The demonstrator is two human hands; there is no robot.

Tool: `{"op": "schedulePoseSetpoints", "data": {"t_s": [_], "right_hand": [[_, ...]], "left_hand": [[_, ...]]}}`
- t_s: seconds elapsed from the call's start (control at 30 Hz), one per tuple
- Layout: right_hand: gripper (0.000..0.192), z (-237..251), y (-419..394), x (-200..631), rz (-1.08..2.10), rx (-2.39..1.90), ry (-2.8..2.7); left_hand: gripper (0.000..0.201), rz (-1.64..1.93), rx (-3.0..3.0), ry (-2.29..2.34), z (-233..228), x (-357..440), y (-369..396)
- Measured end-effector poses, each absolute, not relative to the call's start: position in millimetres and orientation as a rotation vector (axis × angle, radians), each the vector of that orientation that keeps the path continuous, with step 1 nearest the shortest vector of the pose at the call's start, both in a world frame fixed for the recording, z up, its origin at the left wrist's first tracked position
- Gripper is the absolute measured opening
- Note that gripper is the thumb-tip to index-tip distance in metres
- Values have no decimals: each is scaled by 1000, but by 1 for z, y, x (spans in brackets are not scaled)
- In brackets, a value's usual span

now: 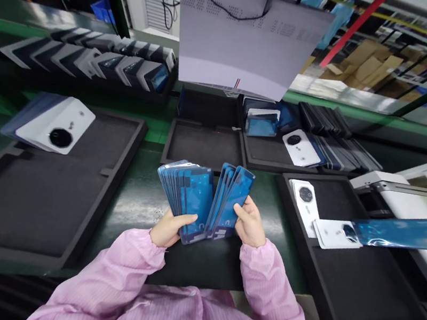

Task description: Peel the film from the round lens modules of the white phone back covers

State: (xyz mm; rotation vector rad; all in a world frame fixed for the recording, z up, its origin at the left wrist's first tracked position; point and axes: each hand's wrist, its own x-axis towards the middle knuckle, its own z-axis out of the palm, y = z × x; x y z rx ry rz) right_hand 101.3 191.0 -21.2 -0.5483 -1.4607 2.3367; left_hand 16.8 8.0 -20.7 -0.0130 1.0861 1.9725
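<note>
Two fanned stacks of phone back covers, blue film facing me, are held up over the dark green bench. My left hand (171, 228) grips the thicker left stack (197, 192) from below, its thumb lying across the front cover. Around the lower right edge of the thinner right stack (234, 196), my right hand (251, 222) is closed, thumb on the blue face. The stacks meet or overlap near their bottom edges. Most fingers of both hands are hidden behind the covers.
A black foam tray (41, 197) on the left bears white and dark covers (63, 125). On the right, another tray (370, 293) holds white covers (304, 201) and a long blue film strip (408, 233). Cover rows (88, 56) stand behind, and a monitor's back (245, 35) overhangs the middle.
</note>
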Motion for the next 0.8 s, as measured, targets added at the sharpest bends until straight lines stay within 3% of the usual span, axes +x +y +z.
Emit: {"op": "schedulePoseSetpoints", "data": {"t_s": [0.27,0.43,0.67,0.8], "right_hand": [[45,-24,176,99,2428,-449,-1601],[46,-21,188,100,2305,-528,-1457],[47,-24,177,99,2444,-442,-1561],[46,-25,179,99,2395,-501,-1465]], "left_hand": [[59,1941,69,1024,-19,21,8],[66,1968,-89,1024,-19,17,7],[55,1958,72,1067,-17,19,9],[62,1972,-55,1018,-18,19,9]]}}
